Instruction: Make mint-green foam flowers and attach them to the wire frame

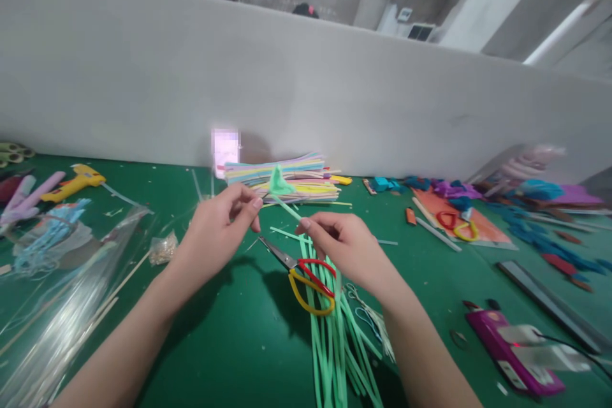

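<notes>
A light green fuzzy pipe cleaner point(291, 210) runs up to a folded, leaf-like tip point(280, 183) above the table. My right hand point(342, 242) pinches its lower end between thumb and fingers. Just left of the tip, my left hand point(229, 213) has thumb and index finger pressed together; what they hold, if anything, is too small to make out. Below my right hand are scissors point(313, 284) with red and yellow handles, blades pointing up-left. They overlap a bundle of green pipe cleaners point(327, 338); whether they touch the hand I cannot tell.
Colourful pipe cleaners point(287, 178) lie by the white partition point(306, 89), near a lit phone point(225, 153). At left are a yellow glue gun point(74, 183), a bead bag point(163, 248) and clear plastic wrap point(90, 293). A purple power strip point(511, 350) and another scissors point(459, 226) are right.
</notes>
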A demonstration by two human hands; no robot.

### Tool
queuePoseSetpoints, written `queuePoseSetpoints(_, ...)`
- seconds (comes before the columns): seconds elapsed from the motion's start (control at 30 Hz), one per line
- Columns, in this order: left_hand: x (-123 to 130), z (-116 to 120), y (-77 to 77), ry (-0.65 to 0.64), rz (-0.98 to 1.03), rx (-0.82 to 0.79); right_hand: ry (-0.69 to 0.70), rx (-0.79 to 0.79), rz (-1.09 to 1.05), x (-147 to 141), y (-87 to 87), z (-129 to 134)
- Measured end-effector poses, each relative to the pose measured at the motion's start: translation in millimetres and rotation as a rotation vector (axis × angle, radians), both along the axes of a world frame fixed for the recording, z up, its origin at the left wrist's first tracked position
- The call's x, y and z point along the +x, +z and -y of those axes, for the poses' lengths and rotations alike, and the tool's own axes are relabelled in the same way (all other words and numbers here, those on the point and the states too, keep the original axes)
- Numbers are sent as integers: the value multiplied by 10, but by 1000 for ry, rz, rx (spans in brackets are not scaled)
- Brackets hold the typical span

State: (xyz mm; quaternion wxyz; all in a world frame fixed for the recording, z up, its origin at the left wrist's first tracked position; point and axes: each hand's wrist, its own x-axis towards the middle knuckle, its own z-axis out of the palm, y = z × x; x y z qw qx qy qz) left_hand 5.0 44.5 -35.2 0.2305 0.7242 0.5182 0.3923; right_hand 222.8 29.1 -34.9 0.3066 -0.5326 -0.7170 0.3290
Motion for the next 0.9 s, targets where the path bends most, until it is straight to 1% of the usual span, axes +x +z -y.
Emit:
queuePoseSetpoints(0.07, 14, 2, -7, 1, 14, -25, -21, 63, -5, -71, -9, 22)
queuePoseSetpoints(0.17, 54, -1, -21, -17, 96, -107, 3, 87, -40, -165, -12, 54)
queuePoseSetpoints(0.27, 84, -9, -26, -67, 221, -200, 1, 95, -82, -211, -19, 55)
queuePoseSetpoints(0.37, 88, -4, -9, -146, 326, -268, 14, 91, -104, -209, -31, 45)
queuePoseSetpoints(0.43, 84, 15, 15, -200, 347, -272, 28, 59, -133, -200, -40, 49)
queuePoseSetpoints(0.5, 83, 42, 38, -223, 320, -237, 46, -10, -189, -200, -51, 66)
queuePoseSetpoints(0.57, 88, 66, 49, -217, 281, -196, 69, -83, -252, -209, -64, 89)
queuePoseSetpoints(0.67, 94, 72, 31, -199, 261, -162, 78, -137, -318, -229, -80, 127)
queuePoseSetpoints(0.8, 73, 14, -22, -165, 291, -190, 60, -184, -431, -227, -48, 180)
queuePoseSetpoints(0.9, 52, -35, -53, -150, 313, -223, 62, -161, -469, -194, 29, 240)
